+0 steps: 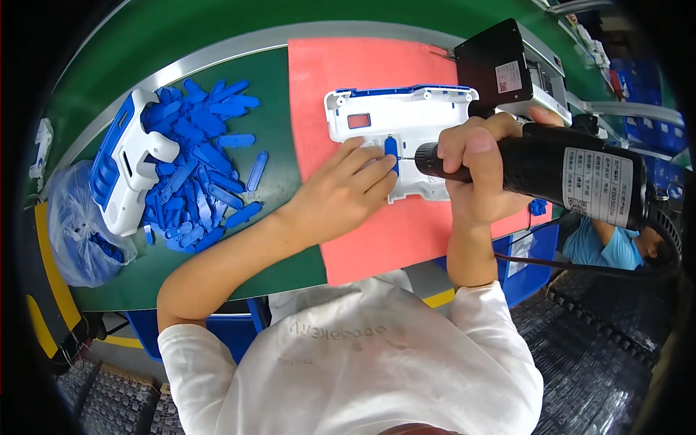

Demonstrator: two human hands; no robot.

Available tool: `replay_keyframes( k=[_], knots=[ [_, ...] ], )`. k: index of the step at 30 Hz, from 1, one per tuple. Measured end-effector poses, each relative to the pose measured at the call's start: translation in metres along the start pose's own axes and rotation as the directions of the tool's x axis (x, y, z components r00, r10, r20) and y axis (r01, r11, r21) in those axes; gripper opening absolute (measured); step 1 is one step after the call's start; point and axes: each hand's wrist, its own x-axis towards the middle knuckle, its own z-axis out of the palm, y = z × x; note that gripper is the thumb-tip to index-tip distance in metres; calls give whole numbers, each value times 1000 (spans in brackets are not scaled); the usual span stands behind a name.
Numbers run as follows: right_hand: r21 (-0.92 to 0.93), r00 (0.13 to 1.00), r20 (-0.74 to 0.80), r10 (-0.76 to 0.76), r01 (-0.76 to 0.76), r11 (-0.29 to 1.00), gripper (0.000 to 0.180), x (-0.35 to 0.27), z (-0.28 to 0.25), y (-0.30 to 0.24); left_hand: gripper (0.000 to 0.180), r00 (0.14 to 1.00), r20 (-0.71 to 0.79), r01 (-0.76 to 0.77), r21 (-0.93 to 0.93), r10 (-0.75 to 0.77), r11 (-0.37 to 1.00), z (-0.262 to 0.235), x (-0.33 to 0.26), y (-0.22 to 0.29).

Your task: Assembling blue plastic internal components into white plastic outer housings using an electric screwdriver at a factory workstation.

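White plastic housing (435,112) lies on a red mat (366,250); the left hand (339,190), fingers loosely curled, touches its blue strip (391,146), likely steadying it; any pinch I cannot tell. The right hand (480,177) wraps round a black electric screwdriver (538,165), seemingly levelled to aim its bit.

On the green tabletop (274,83) lies a flat red mat (362,246), bearing an open white plastic shell (435,109). Left of the mat spreads a heap of slim blue plastic strips (208,156), with a blue-and-white plastic housing (138,174) at its left edge. A clear plastic bag (72,246) lies farther left. Behind the shell, to the right, stands a flat black panel (493,65).
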Motion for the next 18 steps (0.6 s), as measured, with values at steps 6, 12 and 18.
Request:
replay_keyframes(
  k=[6, 12, 18],
  knots=[
    [75, 999, -33, -12, 14, 997, 50, -2, -1, 4, 39, 1000, -7, -6, 1, 6, 1000, 0, 1, 1],
    [-59, 997, 67, -36, 40, 997, 51, -4, -3, 9, 38, 1000, -8, -11, 13, 11, 1000, -1, 2, 1],
    [-48, 984, 162, -66, 75, 996, 45, -9, -8, 15, 39, 1000, -20, -17, -7, 17, 1000, 3, -1, 0]
  ],
)
